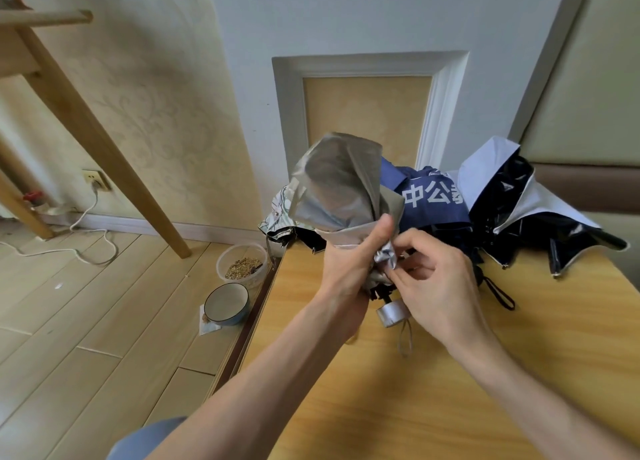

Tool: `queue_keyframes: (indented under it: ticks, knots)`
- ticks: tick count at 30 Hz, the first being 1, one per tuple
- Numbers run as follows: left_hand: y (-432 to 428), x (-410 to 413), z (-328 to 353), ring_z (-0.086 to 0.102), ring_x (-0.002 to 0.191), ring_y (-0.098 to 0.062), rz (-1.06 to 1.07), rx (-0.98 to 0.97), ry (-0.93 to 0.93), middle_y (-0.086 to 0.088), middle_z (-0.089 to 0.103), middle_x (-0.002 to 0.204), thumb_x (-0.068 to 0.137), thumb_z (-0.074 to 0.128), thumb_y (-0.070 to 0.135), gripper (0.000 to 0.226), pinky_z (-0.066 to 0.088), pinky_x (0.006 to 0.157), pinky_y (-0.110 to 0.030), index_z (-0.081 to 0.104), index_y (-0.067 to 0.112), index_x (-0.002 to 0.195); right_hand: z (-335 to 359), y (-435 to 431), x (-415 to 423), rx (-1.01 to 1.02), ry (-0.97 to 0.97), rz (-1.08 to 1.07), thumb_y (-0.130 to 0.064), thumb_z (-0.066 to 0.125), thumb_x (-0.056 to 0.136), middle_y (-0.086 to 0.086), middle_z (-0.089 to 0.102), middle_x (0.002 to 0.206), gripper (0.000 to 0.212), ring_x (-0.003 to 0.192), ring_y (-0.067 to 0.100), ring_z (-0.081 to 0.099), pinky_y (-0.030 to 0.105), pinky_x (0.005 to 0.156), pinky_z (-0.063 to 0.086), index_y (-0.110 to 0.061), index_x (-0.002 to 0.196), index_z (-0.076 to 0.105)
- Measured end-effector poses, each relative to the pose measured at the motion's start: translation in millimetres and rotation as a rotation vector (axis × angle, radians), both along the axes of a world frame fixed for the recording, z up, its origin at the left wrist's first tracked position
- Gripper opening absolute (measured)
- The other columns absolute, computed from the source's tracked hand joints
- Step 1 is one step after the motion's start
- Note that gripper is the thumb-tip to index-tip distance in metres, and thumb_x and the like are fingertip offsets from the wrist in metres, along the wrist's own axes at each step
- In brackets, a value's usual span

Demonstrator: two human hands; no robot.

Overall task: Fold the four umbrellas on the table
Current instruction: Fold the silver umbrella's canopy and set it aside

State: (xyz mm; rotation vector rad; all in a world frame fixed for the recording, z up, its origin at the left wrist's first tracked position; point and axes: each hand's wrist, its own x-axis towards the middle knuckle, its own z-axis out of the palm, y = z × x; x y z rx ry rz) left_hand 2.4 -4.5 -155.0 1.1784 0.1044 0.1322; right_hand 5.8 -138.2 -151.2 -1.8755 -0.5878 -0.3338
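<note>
I hold a silver-grey umbrella (337,185) upright above the yellow wooden table (433,390), its canopy loosely gathered. My left hand (349,269) is wrapped around its bunched cloth near the lower end. My right hand (440,286) pinches a silver flap of the same canopy beside the left thumb. The silver handle (393,312) with a wrist loop hangs below my hands. Behind lie a navy umbrella with white characters (429,199), a black one with a white outer side (512,210), and a floral-patterned one (280,210) at the table's far left corner.
The table's left edge runs close to my left forearm. On the wooden floor to the left stand a blue-rimmed bowl (227,303) and a clear tub of grain (242,265). A slanted wooden leg (104,147) and a white cable (86,224) lie further left.
</note>
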Motion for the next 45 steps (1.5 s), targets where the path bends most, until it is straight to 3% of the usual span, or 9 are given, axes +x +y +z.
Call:
queue_keyframes:
  ticks: [5,10,16,23,26,35,38,41,45]
  knots:
    - [-3,-3,2,0.060,0.063,-0.022,0.043,0.007,0.063,-0.010,0.063,0.073,0.087,0.086,0.018,0.022,0.049,0.054,-0.029,0.067,0.007,0.084,-11,-3,10,-0.158,-0.138,-0.055,-0.003,0.083,0.086,-0.006,0.064,0.095,0.015,0.085,0.009,0.067,0.018,0.075,0.055,-0.017,0.088,0.078]
    - [15,4,9,0.070,0.066,-0.025,0.197,-0.198,0.195,-0.014,0.074,0.081,0.092,0.080,0.015,0.024,0.060,0.062,-0.035,0.073,-0.003,0.106,7,-19,18,-0.116,0.269,0.369,-0.016,0.069,0.101,-0.013,0.063,0.132,0.032,0.124,0.002,0.062,0.028,0.108,0.051,-0.029,0.130,0.074]
    - [22,12,16,0.033,0.039,-0.010,0.233,-0.278,0.207,0.003,0.035,0.051,0.099,0.073,0.029,0.033,0.029,0.037,-0.019,0.051,0.013,0.082,-4,5,-15,-0.228,0.083,0.194,-0.037,0.090,0.080,-0.020,0.064,0.122,0.053,0.112,-0.002,0.065,0.021,0.089,0.055,-0.033,0.123,0.061]
    - [15,5,10,0.058,0.059,-0.017,0.154,-0.452,0.163,-0.006,0.054,0.069,0.076,0.087,0.046,0.054,0.054,0.059,-0.031,0.062,0.007,0.104,-16,12,-20,-0.175,-0.254,-0.082,-0.025,0.087,0.082,-0.014,0.076,0.103,0.034,0.092,-0.002,0.069,0.014,0.082,0.055,-0.016,0.113,0.077]
    - [5,2,9,0.063,0.061,-0.019,0.173,-0.494,0.183,-0.008,0.061,0.072,0.081,0.089,0.037,0.041,0.056,0.067,-0.035,0.068,0.006,0.098,-19,12,-21,-0.183,-0.362,-0.170,-0.018,0.089,0.077,-0.010,0.074,0.090,0.026,0.080,0.001,0.065,0.015,0.072,0.052,-0.012,0.098,0.074]
    - [5,0,11,0.065,0.066,-0.019,0.055,-0.505,0.212,-0.007,0.062,0.075,0.082,0.088,0.030,0.038,0.058,0.060,-0.029,0.063,0.009,0.101,-20,6,-21,-0.283,-0.597,-0.185,-0.016,0.077,0.090,-0.001,0.071,0.086,0.011,0.076,0.014,0.069,0.027,0.072,0.057,-0.007,0.094,0.071]
    - [7,-2,12,0.071,0.082,-0.024,0.038,-0.540,0.210,-0.011,0.072,0.088,0.081,0.089,0.028,0.042,0.062,0.070,-0.033,0.068,0.006,0.111,-21,7,-17,-0.211,-0.494,-0.124,-0.015,0.079,0.090,-0.004,0.068,0.087,0.010,0.078,0.012,0.067,0.029,0.071,0.057,-0.008,0.093,0.072]
    - [8,3,11,0.058,0.053,-0.017,0.225,-0.449,0.250,-0.007,0.060,0.064,0.089,0.084,0.024,0.027,0.050,0.050,-0.028,0.065,0.005,0.090,-26,12,-17,-0.102,-0.242,0.004,-0.021,0.082,0.090,-0.010,0.069,0.095,0.017,0.087,0.009,0.068,0.030,0.075,0.057,-0.013,0.099,0.070]
    - [8,9,7,0.044,0.042,-0.015,0.292,-0.374,0.256,-0.001,0.043,0.052,0.093,0.082,0.030,0.038,0.041,0.047,-0.026,0.052,0.013,0.077,-32,17,-15,0.061,0.041,0.072,-0.018,0.082,0.091,-0.009,0.075,0.103,0.015,0.100,0.015,0.073,0.042,0.087,0.061,-0.020,0.098,0.068]
